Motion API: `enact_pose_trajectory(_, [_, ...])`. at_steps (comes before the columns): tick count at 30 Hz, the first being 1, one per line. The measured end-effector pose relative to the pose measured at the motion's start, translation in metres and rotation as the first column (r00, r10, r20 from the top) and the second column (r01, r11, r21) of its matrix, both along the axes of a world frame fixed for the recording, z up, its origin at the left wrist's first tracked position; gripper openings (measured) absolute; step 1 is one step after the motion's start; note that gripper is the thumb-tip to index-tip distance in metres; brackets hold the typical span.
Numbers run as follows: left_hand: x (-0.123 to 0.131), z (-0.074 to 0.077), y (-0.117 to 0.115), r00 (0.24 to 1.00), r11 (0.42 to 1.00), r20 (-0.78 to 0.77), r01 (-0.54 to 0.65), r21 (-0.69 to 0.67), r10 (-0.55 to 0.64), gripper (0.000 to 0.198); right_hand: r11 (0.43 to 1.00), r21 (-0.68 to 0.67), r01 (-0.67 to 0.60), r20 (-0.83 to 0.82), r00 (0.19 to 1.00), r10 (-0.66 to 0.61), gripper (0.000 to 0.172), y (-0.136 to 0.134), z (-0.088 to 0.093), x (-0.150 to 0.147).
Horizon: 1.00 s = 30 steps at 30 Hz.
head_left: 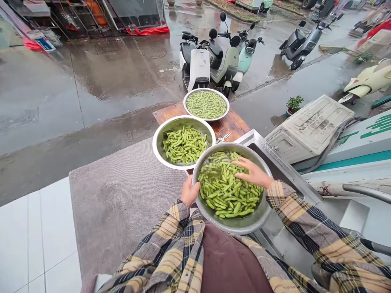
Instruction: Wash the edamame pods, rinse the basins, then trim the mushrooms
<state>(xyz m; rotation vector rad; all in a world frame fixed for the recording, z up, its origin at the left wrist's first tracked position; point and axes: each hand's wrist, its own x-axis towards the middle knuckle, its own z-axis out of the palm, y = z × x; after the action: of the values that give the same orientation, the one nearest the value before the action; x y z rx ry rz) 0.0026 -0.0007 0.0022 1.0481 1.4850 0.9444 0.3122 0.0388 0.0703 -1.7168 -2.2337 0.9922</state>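
A large metal basin (207,209) full of water and green edamame pods (227,187) is close in front of me. My left hand (190,190) grips its left rim, thumb over the edge and the other fingers hidden beneath. Over the right part of the same basin, my right hand (253,173) reaches in with fingers spread at the water's surface; no pod shows in its grasp. Just beyond stands a second metal bowl (158,140) with more pods. A third bowl (185,97) of pods sits farther back on a wooden table (236,122).
Scissors (222,138) lie on the wooden table between the bowls. A metal sink (293,179) adjoins on the right, near a weathered white box (308,126). Several scooters (200,67) are parked on wet pavement ahead. A grey mat (122,195) covers the floor at left.
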Motion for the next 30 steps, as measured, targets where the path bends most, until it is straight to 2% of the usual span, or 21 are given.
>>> enact_pose_trajectory(3, [0.000,0.001,0.000,1.000,1.000,0.009,-0.005,0.006,0.005,0.025,0.978,-0.017,0.206,0.044,0.978,-0.205,0.078,0.004,-0.018,0.028])
enact_pose_trajectory(6, [0.000,0.001,0.000,1.000,1.000,0.004,-0.005,0.007,0.005,0.024,0.951,-0.210,0.229,0.028,0.973,-0.228,0.089,0.012,-0.034,0.012])
enact_pose_trajectory(9, [0.000,0.000,-0.001,1.000,1.000,0.000,-0.025,-0.006,0.025,0.021,0.930,-0.350,0.113,-0.011,0.992,-0.124,0.095,0.011,-0.034,-0.026])
enact_pose_trajectory(12, [0.000,-0.001,-0.002,0.999,0.999,0.006,-0.040,-0.005,0.040,0.022,0.925,-0.373,-0.070,-0.084,0.996,0.042,0.103,-0.007,-0.023,-0.061])
enact_pose_trajectory(14, [0.001,-0.001,-0.002,0.999,0.999,0.014,-0.035,-0.001,0.035,0.025,0.920,-0.362,-0.150,-0.101,0.988,0.121,0.112,-0.026,-0.017,-0.078])
enact_pose_trajectory(18, [0.002,-0.001,-0.003,0.998,1.000,0.051,-0.025,0.000,0.025,0.027,0.949,-0.249,-0.193,0.000,0.980,0.199,0.120,-0.060,-0.018,-0.105])
enact_pose_trajectory(21, [0.003,-0.002,-0.002,0.996,1.000,0.082,-0.020,0.007,0.019,0.030,0.973,-0.174,-0.150,0.116,0.978,0.172,0.120,-0.065,-0.024,-0.120])
enact_pose_trajectory(24, [0.003,-0.002,0.000,0.994,1.000,0.107,-0.030,0.006,0.029,0.035,0.989,-0.127,-0.079,0.182,0.978,0.102,0.108,-0.057,-0.028,-0.130])
enact_pose_trajectory(30, [0.003,0.000,0.006,0.996,1.000,0.088,-0.001,0.002,0.001,0.036,0.997,-0.077,0.026,0.106,0.994,-0.018,0.051,-0.048,-0.027,-0.123])
